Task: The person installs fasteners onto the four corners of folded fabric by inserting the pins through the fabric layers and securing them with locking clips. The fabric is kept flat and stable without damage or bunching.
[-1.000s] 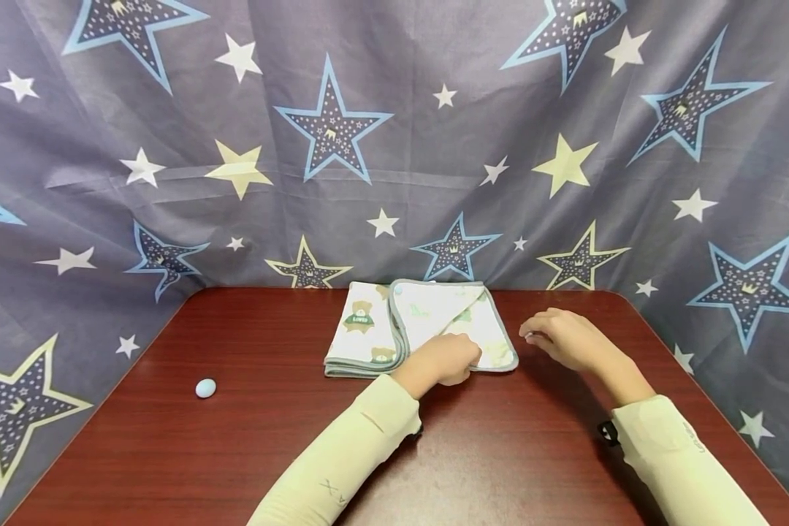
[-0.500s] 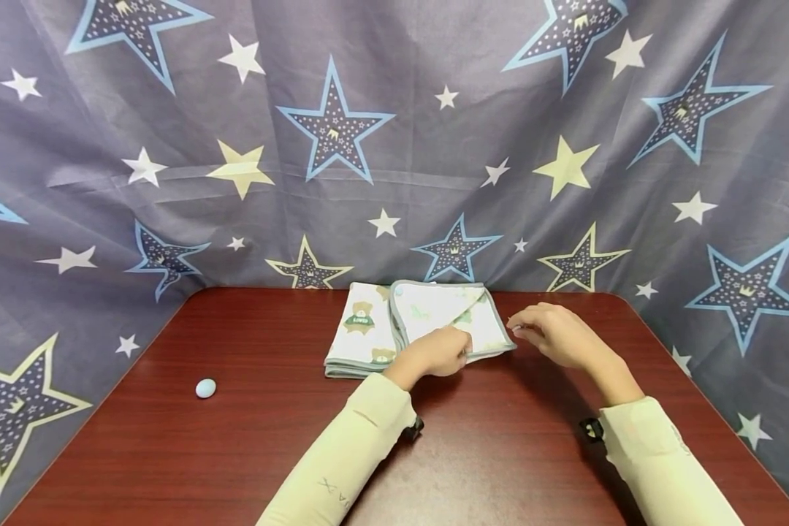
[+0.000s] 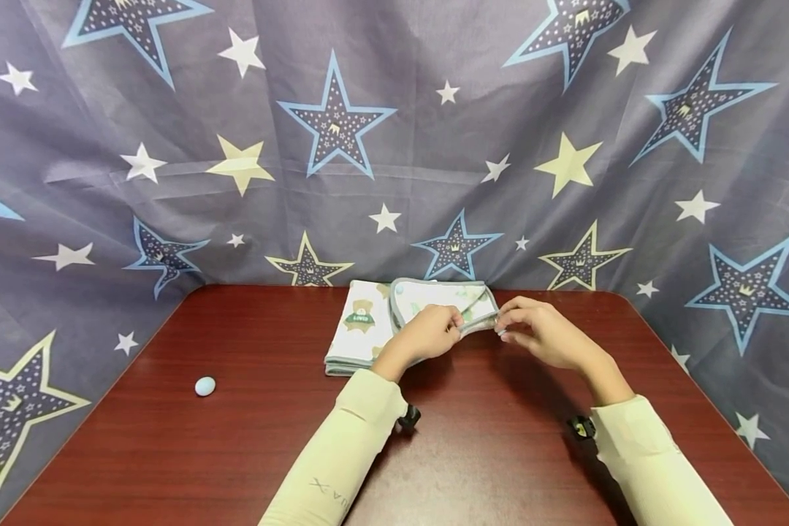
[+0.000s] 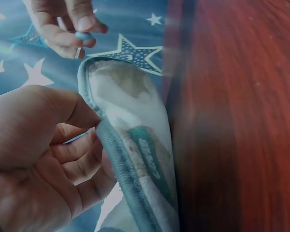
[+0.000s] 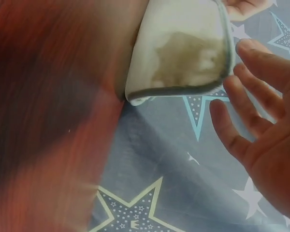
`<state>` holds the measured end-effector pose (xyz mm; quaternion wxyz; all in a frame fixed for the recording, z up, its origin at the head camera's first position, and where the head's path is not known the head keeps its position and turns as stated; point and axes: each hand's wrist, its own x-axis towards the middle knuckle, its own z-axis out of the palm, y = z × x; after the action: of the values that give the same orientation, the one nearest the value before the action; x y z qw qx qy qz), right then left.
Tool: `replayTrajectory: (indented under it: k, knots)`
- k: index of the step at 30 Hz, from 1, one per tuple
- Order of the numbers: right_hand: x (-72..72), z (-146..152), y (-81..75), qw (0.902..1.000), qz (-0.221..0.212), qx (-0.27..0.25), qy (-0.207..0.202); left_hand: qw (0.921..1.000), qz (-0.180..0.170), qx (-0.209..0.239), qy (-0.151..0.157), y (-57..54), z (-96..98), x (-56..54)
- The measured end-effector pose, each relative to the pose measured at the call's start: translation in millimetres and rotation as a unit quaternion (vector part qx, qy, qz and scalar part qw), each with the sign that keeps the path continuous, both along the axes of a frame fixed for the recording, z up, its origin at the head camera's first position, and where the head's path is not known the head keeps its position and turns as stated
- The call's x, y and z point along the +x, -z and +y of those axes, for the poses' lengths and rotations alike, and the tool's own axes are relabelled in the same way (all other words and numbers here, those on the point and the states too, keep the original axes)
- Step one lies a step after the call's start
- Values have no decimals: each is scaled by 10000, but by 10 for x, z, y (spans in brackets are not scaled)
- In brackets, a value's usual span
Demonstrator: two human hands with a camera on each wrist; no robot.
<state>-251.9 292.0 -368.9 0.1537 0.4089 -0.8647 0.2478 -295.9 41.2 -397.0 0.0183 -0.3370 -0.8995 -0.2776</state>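
Observation:
A white teddy-bear-print baby blanket with grey-green edging lies folded at the table's far side. My left hand pinches the near edge of its right-hand layer and holds it up, as the left wrist view shows at the edging. My right hand is at the right corner of that lifted layer, fingertips close to the edge. Between its thumb and a finger a small light-blue object shows in the left wrist view, mostly covered; its kind I cannot tell.
A light-blue egg-shaped thing lies on the left of the dark red wooden table. Behind and around the table hangs a grey-blue star-print curtain, close to its far edge.
My left hand has raised the near edge of the blanket's right-hand layer and drawn it back and slightly left. The right hand has moved left, up to the blanket's corner.

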Motion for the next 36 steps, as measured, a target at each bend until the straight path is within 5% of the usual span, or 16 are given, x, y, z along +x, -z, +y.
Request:
replayTrajectory:
  k: [9,19,36]
  knots:
    - [-43,-35,0,9968,-478,-86,637,9992,156,227,-303,-66,-53,-13]
    - [-186,-56,31,9925,-913,-124,808,9991,270,214,-261,-96,-64,-21]
    - [-277,-115,138,9924,-333,-925,740,9998,206,-5,28,-182,-5,67]
